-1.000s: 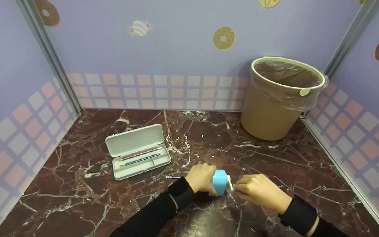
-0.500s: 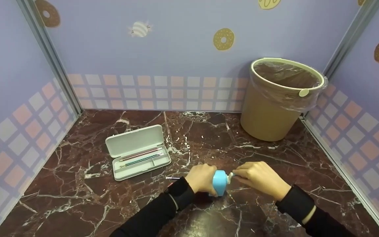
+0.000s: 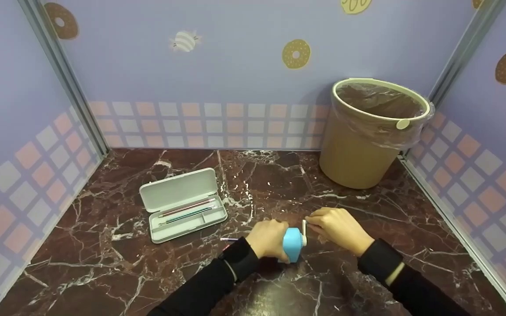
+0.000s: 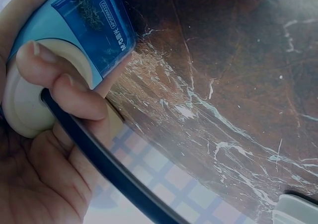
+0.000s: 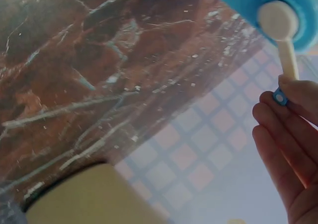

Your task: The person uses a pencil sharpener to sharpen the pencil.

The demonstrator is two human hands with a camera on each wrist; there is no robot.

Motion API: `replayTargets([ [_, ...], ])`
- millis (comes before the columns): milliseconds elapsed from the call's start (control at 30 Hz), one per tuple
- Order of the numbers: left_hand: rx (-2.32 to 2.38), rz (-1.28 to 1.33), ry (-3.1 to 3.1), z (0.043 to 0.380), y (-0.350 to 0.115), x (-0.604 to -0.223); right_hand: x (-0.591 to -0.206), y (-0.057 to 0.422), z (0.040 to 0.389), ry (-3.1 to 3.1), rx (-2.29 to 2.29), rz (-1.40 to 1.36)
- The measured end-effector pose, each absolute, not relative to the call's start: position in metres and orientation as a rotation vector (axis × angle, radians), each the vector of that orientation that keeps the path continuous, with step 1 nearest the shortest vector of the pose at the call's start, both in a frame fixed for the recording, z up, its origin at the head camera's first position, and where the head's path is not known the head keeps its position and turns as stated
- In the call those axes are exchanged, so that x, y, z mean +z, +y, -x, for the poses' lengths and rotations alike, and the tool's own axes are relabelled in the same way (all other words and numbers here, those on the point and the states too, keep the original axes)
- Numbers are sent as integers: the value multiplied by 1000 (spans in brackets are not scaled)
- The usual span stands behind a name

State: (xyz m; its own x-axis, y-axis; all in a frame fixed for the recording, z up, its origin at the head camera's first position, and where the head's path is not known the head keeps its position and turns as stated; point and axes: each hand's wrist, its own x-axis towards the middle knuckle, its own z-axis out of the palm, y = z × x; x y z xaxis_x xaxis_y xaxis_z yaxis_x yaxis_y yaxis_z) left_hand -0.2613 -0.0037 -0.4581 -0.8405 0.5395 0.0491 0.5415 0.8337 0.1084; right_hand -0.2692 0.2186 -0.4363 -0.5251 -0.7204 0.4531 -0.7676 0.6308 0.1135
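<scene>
A light-blue crank pencil sharpener (image 3: 294, 246) lies on its side on the marbled table, gripped around its body by my left hand (image 3: 267, 239). In the left wrist view, a dark pencil (image 4: 112, 160) runs into its round cream front, with fingertips beside the hole. Dark shavings show through the clear blue drawer (image 4: 92, 23). My right hand (image 3: 340, 229) pinches the blue knob (image 5: 279, 97) of the cream crank (image 5: 288, 60) between thumb and finger, its other fingers extended. The crank points upward, away from the body, in the head view.
An open white pencil case (image 3: 180, 188) stands to the left, with a red pencil (image 3: 189, 207) and a teal pencil (image 3: 189, 214) inside. A tan lined bin (image 3: 358, 153) stands at the back right. Patterned walls (image 3: 235, 66) enclose the table.
My right hand has swung the crank from pointing down, through toward me, round to pointing away at the back. The left hand and sharpener have stayed in place.
</scene>
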Motion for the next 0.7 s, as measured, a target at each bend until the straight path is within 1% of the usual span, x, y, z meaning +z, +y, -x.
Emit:
replayTargets([
  [367, -194, 879, -2989, 261, -4, -458, -459, 214, 284, -2615, 195, -1148],
  [700, -200, 884, -2995, 261, -5, -459, -481, 214, 279, -2647, 258, -1191],
])
